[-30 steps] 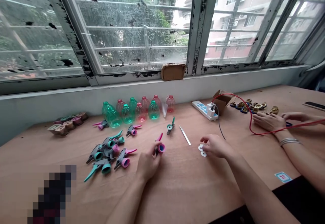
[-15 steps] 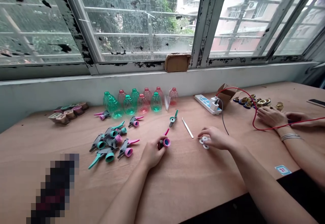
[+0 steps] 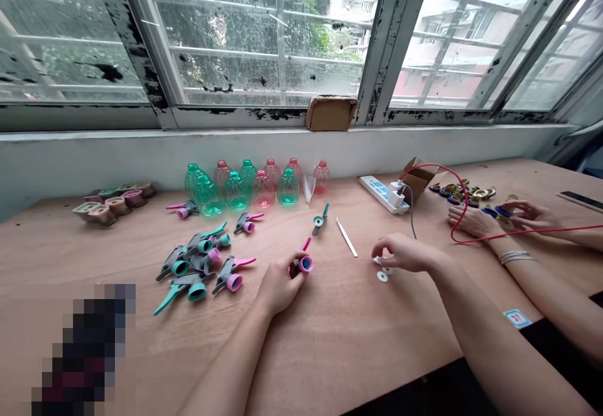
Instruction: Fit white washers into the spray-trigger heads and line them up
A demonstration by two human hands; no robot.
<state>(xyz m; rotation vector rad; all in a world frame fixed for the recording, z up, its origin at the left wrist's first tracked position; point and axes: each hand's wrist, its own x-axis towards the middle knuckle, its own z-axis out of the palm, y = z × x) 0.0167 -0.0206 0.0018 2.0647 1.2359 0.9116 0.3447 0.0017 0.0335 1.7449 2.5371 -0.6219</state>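
My left hand (image 3: 280,284) is closed around a trigger spray head (image 3: 306,264), its pink collar facing me and a blue inside showing. To the right, my right hand (image 3: 400,254) has thumb and fingers pinched on a small white washer (image 3: 377,261). Just below those fingertips, another flat white washer (image 3: 382,276) lies on the wooden table (image 3: 320,353), with one more partly under the hand. Between my hands are white tweezers (image 3: 347,238) and a green-and-grey spray head (image 3: 320,219). A pile of green and pink spray heads (image 3: 202,259) lies left of my left hand.
Green and pink transparent bottles (image 3: 235,191) stand along the wall. A power strip (image 3: 384,194) with a red cable (image 3: 453,215) sits at the right. Beyond it, another person's hands (image 3: 475,221) handle blue-and-gold pieces. Wrapped packs (image 3: 115,205) lie far left.
My right hand has pinched a white washer and lifted it slightly from the small group. My left hand keeps hold of the spray head. The other person's hands have moved, and the view has shifted slightly.
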